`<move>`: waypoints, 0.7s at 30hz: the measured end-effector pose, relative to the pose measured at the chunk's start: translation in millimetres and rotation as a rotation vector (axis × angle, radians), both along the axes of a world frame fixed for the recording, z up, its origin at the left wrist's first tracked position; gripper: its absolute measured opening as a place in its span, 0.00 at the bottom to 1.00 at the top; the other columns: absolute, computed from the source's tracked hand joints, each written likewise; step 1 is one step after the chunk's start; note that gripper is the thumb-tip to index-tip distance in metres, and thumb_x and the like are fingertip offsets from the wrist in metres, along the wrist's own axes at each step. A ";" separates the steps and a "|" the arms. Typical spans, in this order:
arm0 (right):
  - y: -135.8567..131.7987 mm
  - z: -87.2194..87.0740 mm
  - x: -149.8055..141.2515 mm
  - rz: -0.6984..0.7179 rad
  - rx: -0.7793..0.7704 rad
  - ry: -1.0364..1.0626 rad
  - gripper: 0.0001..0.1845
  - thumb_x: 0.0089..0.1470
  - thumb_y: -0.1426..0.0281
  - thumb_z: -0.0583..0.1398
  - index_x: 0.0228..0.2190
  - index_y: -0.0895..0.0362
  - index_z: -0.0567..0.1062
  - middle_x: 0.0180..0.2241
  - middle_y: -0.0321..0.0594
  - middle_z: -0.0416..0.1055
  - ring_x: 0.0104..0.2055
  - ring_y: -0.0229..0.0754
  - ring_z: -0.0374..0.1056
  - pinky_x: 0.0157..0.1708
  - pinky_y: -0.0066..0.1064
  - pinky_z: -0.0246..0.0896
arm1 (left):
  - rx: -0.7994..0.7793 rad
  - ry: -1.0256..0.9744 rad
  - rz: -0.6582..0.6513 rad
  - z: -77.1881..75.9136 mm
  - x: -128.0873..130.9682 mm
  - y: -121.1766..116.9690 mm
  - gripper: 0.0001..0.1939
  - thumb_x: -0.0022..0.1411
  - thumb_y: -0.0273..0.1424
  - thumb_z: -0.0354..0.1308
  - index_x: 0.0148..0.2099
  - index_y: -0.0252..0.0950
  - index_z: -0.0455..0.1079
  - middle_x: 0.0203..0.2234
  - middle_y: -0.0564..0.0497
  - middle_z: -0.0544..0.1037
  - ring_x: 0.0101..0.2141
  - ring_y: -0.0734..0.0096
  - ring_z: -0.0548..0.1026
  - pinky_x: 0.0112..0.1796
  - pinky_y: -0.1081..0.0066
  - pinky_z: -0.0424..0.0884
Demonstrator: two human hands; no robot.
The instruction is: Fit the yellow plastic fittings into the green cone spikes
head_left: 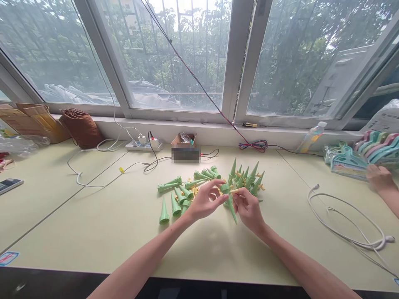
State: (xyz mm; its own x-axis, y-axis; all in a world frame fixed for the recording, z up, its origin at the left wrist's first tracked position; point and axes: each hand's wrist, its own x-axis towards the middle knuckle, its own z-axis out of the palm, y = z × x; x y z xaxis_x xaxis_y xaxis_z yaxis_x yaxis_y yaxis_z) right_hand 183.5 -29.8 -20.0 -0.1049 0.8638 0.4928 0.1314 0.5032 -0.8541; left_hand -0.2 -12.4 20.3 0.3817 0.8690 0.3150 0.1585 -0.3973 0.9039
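My left hand (204, 201) and my right hand (248, 209) meet above the table, both pinched on one green cone spike (230, 203) that points down and toward me. A small yellow part (234, 191) sticks out at the spike's top by my right fingers. Just behind my hands lies a pile of green cone spikes (241, 178), some upright, some lying flat, with small yellow bits among them. More green spikes (174, 195) lie and stand to the left of my left hand.
A pale table (93, 224) runs under a window. On it are a power strip (143, 145) with cables, a small box (185, 147), a brown bag (81, 128), cardboard (31, 120), a white cable (349, 220) and a bottle (311, 137). Another person's hand (380, 178) rests on coloured hangers (364, 153) at right.
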 end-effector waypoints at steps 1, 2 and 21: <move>-0.1 0.3 0.0 -0.001 -0.001 -0.001 0.09 0.65 0.64 0.54 0.34 0.55 0.68 0.18 0.30 0.62 0.17 0.35 0.60 0.19 0.28 0.57 | 0.010 0.004 0.000 0.6 0.0 -0.6 0.19 0.62 0.41 0.61 0.52 0.37 0.67 0.45 0.46 0.71 0.29 0.76 0.73 0.32 0.70 0.76; -0.1 0.5 0.1 -0.001 -0.002 0.000 0.10 0.65 0.64 0.54 0.34 0.55 0.68 0.18 0.30 0.62 0.17 0.36 0.60 0.19 0.29 0.57 | 0.019 0.009 0.000 1.2 -0.1 -1.1 0.19 0.63 0.41 0.60 0.52 0.37 0.67 0.46 0.45 0.71 0.30 0.76 0.72 0.33 0.70 0.76; 0.0 1.8 0.3 -0.014 0.015 -0.039 0.10 0.65 0.64 0.54 0.34 0.55 0.68 0.23 0.32 0.64 0.18 0.35 0.63 0.18 0.28 0.60 | 0.176 0.053 0.004 4.4 1.5 -4.9 0.15 0.65 0.36 0.58 0.51 0.37 0.67 0.41 0.47 0.70 0.28 0.79 0.72 0.27 0.76 0.72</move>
State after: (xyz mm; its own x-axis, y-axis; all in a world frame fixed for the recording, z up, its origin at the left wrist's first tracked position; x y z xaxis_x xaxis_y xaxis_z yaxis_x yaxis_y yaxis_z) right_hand 183.8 -29.7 -18.2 -0.1123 0.8580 0.5013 0.1711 0.5136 -0.8408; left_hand 1.3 -17.2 24.7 0.3986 0.8037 0.4417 0.2060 -0.5478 0.8109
